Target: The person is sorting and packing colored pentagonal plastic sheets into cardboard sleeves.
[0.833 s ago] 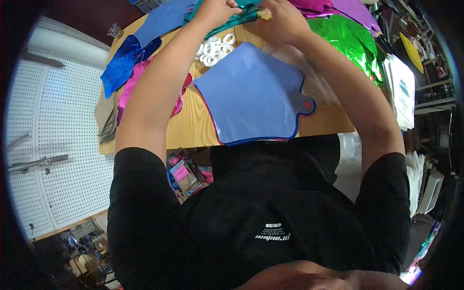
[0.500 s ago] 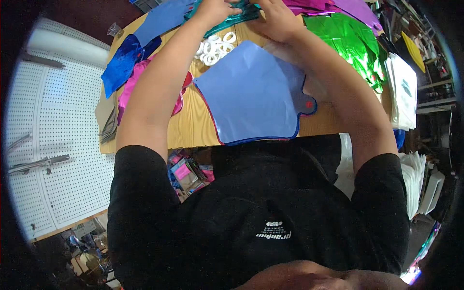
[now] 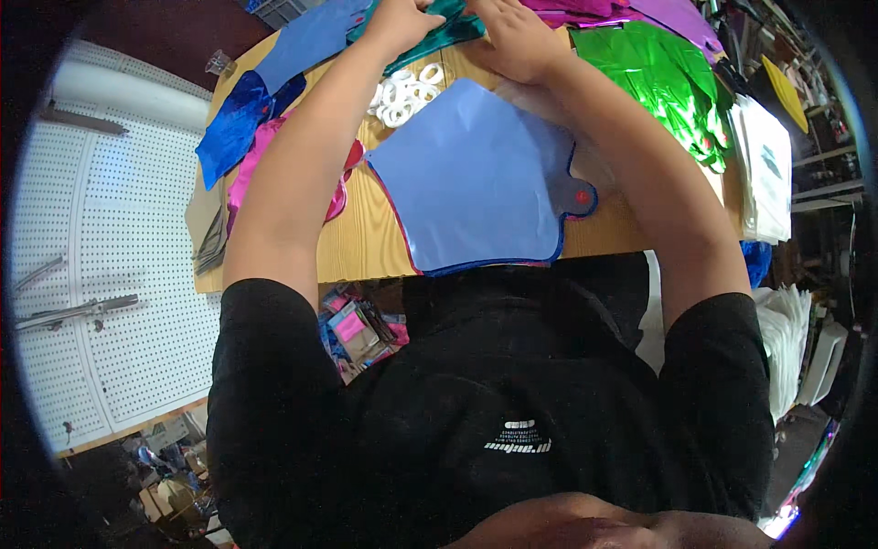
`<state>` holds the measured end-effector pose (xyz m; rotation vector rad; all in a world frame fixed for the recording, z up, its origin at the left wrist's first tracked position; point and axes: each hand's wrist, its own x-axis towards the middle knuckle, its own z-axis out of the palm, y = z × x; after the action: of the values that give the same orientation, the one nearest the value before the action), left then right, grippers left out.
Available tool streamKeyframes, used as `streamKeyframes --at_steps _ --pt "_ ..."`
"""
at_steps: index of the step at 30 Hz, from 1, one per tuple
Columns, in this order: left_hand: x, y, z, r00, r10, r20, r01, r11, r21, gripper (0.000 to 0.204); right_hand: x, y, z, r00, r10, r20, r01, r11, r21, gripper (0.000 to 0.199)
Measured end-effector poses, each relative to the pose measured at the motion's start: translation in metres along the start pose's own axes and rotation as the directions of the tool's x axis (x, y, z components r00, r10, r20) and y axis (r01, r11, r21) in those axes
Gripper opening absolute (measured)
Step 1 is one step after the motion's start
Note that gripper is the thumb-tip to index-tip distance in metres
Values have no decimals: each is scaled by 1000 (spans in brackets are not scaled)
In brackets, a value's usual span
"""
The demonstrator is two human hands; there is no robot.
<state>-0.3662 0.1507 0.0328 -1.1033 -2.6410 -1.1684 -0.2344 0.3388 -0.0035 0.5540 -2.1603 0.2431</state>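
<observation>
At the far edge of the table, my left hand (image 3: 400, 26) has its fingers curled at a teal foil balloon (image 3: 437, 38), flat and without air. My right hand (image 3: 519, 41) reaches in from the other side, fingers stretched out at the balloon's right end; the upper frame edge cuts off some fingertips. Between my forearms lies a flat pale-blue foil balloon (image 3: 476, 183), with a dark blue edge and a rounded tab bearing a red dot. A heap of white rings (image 3: 403, 97) sits just nearer than the teal balloon.
Green foil balloons (image 3: 640, 82) and magenta ones (image 3: 585, 9) lie at the far right, blue ones (image 3: 229, 128) and pink ones (image 3: 256, 160) at left. White plastic packets (image 3: 764, 174) hang over the right edge. A white pegboard (image 3: 128, 238) stands left, near a clear cup (image 3: 219, 64).
My right hand has shifted slightly left, its fingers drawing nearer the teal balloon's right end. My left hand stays at the same balloon. The pale-blue balloon stays in place.
</observation>
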Motion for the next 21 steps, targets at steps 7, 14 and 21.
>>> streamKeyframes --at_steps 7,14,21 --pt "2 -18 -11 994 -23 -104 34 993 113 23 28 -25 -19 873 223 434 -291 952 97 39" --pt "32 -29 -56 916 -183 -358 158 983 -99 18 25 -21 -16 814 230 534 -275 962 5 38" --pt "55 -39 -162 894 -291 -341 105 876 -471 18 7 -7 13 919 139 370 -146 989 -11 39"
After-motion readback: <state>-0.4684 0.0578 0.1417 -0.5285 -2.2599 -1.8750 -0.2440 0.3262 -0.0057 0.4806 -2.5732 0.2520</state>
